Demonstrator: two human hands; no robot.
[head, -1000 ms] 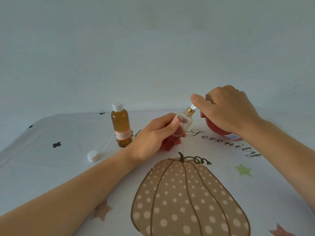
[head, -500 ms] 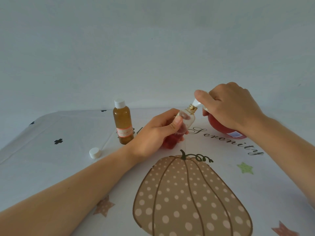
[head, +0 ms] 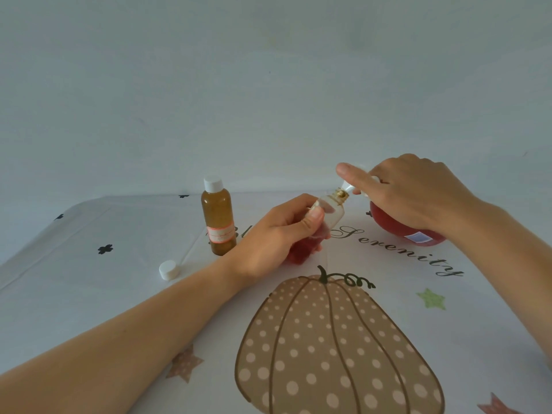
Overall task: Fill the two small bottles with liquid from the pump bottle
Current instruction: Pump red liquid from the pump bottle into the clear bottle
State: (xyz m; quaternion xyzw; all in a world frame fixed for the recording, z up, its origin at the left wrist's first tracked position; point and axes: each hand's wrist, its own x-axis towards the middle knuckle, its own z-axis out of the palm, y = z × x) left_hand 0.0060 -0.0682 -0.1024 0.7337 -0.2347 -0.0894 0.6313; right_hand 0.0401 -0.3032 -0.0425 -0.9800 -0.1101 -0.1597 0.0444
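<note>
My left hand (head: 277,234) grips a small clear bottle (head: 330,215), tilted with its open gold-rimmed neck up against the white spout (head: 348,189) of the pump bottle. Red liquid fills the small bottle's lower part. The round red pump bottle (head: 397,224) stands on the table at the right. My right hand (head: 415,189) rests over its pump head, index finger stretched along the spout, hiding the head. A second small bottle (head: 218,219), amber-filled with a white cap and a pink label, stands upright to the left.
A loose white cap (head: 168,269) lies on the tablecloth (head: 89,294) at the left. The cloth bears a dotted pumpkin print, stars and script lettering. A plain pale wall rises right behind the table's far edge.
Both hands and the bottles keep their grip and pose. The view has shifted slightly, and the right index finger has lifted a little on the spout.
</note>
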